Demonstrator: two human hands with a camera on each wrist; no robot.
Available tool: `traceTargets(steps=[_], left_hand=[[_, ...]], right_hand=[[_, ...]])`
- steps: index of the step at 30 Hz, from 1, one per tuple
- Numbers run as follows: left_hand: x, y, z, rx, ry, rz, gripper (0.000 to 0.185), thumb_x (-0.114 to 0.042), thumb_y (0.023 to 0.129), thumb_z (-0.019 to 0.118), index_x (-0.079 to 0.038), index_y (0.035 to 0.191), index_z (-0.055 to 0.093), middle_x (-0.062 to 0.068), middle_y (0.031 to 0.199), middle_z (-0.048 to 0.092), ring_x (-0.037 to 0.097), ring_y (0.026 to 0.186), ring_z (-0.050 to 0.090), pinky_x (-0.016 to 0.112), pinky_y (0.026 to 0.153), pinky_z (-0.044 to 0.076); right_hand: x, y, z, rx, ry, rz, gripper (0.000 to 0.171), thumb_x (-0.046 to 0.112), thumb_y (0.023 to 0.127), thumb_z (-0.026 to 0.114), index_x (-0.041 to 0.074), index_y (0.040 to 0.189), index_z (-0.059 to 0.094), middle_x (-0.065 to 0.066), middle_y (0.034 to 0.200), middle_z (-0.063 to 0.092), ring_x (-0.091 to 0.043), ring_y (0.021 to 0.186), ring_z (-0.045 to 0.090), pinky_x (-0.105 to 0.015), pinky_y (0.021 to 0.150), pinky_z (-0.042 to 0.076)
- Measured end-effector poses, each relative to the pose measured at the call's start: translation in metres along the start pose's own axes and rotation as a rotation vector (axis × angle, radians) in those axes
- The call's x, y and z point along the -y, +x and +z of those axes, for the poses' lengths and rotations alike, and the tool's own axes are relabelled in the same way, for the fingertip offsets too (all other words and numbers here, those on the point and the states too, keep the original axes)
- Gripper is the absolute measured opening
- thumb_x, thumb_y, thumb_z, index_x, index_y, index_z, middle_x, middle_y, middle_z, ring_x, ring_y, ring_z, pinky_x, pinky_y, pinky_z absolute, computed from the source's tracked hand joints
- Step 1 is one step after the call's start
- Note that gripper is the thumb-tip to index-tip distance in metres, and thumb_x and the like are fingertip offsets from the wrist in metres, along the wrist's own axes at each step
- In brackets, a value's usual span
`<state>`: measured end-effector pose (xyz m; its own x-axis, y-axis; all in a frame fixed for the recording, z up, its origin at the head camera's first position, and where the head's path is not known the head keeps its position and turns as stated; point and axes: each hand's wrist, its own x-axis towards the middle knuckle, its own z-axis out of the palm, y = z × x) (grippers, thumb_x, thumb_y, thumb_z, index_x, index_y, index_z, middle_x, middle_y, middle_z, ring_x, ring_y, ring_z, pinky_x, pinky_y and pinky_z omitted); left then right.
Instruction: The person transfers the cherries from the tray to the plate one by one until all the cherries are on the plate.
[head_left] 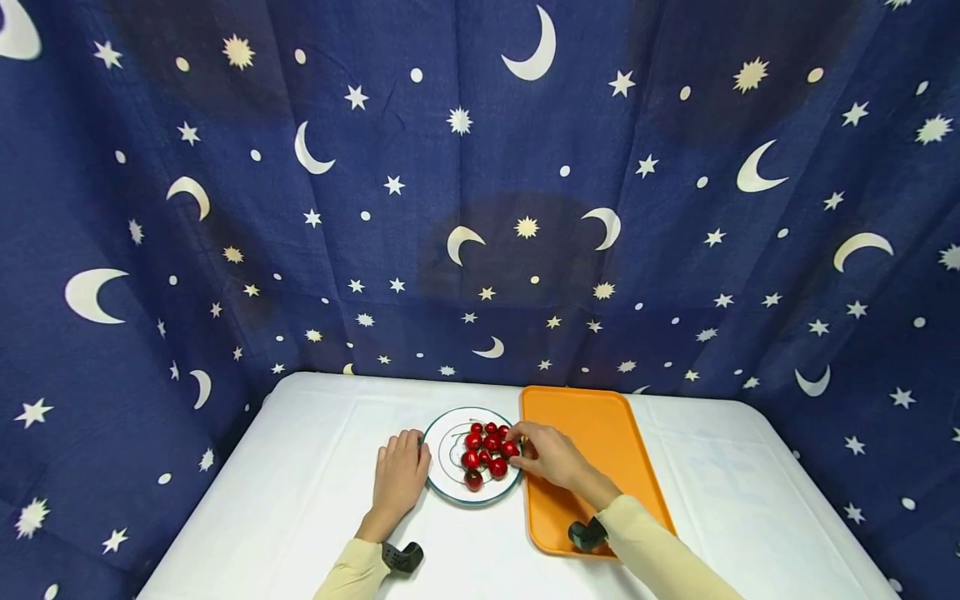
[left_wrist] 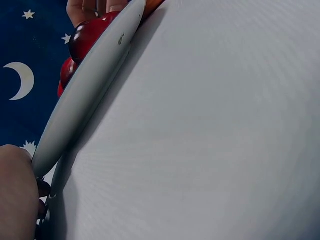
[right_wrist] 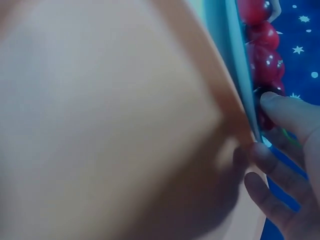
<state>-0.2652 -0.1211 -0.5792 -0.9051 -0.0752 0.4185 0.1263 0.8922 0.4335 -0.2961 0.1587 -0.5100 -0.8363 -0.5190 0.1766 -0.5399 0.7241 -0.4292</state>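
A white plate with a thin dark rim (head_left: 459,498) stands on the white-covered table and bears several red cherries (head_left: 470,459), some with stems. My left hand (head_left: 400,473) rests on the table at the plate's left side. Its thumb (left_wrist: 17,185) touches the rim, and the other fingertips show low beside it in the left wrist view. My right hand (head_left: 553,455) reaches over the plate's right edge and pinches a cherry (head_left: 510,448) between thumb and index finger. In the right wrist view the thumb (right_wrist: 287,110) lies against a dark red cherry, with the other fingers spread below it.
An orange tray (head_left: 592,417) lies right of the plate, close against it, under my right forearm. White cloth (head_left: 315,467) covers the table. A dark blue curtain (head_left: 420,333) with moons and stars hangs behind and at both sides.
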Motion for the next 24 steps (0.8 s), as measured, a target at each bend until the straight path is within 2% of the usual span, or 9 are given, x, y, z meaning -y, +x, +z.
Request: traceTargets(steps=[4,9,13,17,21,24], left_hand=[[0.000,0.001,-0.001,0.003,-0.002,-0.001,0.026,-0.025,0.104,0.053,-0.006,0.118,0.064,0.010,0.107,0.066,0.024,0.095,0.055,0.037,0.078,0.036],[-0.001,0.003,-0.001,-0.003,-0.015,-0.010,0.025,-0.024,0.103,0.053,-0.005,0.115,0.064,0.011,0.107,0.067,0.025,0.095,0.056,0.038,0.079,0.037],[-0.001,0.005,0.001,-0.022,-0.034,-0.014,0.022,-0.024,0.102,0.055,-0.005,0.112,0.063,0.010,0.105,0.068,0.025,0.093,0.056,0.038,0.079,0.037],[0.001,0.006,0.000,-0.011,-0.058,-0.028,0.022,-0.025,0.102,0.056,-0.006,0.111,0.062,0.010,0.103,0.067,0.024,0.090,0.054,0.037,0.078,0.035],[0.006,0.007,-0.003,0.029,-0.091,-0.060,0.025,-0.028,0.103,0.056,-0.007,0.114,0.059,0.006,0.092,0.062,0.020,0.086,0.049,0.034,0.077,0.032],[0.008,0.008,-0.005,0.031,-0.127,-0.080,0.026,-0.028,0.103,0.056,-0.006,0.116,0.057,0.001,0.084,0.053,0.016,0.081,0.045,0.032,0.075,0.030]], right_hand=[[0.001,0.000,0.002,-0.005,0.000,0.011,0.030,0.027,0.089,0.080,0.018,0.116,0.070,0.008,0.072,0.057,0.001,0.062,0.045,-0.019,0.058,0.038],[0.001,-0.002,-0.001,-0.013,0.018,0.011,0.034,0.027,0.088,0.081,0.016,0.118,0.070,0.007,0.075,0.060,0.000,0.063,0.047,-0.019,0.059,0.040],[-0.005,-0.005,-0.006,-0.018,0.020,0.011,0.043,0.024,0.087,0.083,0.014,0.125,0.066,0.003,0.090,0.069,-0.005,0.069,0.054,-0.018,0.062,0.043],[-0.012,-0.010,-0.013,-0.032,0.017,-0.004,0.047,0.020,0.087,0.082,0.011,0.129,0.063,0.001,0.103,0.072,-0.008,0.074,0.058,-0.018,0.064,0.044],[-0.019,-0.016,-0.017,-0.071,0.024,-0.010,0.043,0.015,0.090,0.079,0.010,0.129,0.062,0.000,0.104,0.073,-0.004,0.073,0.057,-0.017,0.063,0.045],[-0.027,-0.019,-0.020,-0.108,0.024,-0.009,0.040,0.011,0.091,0.076,0.007,0.128,0.062,-0.001,0.103,0.074,-0.002,0.072,0.056,-0.017,0.063,0.046]])
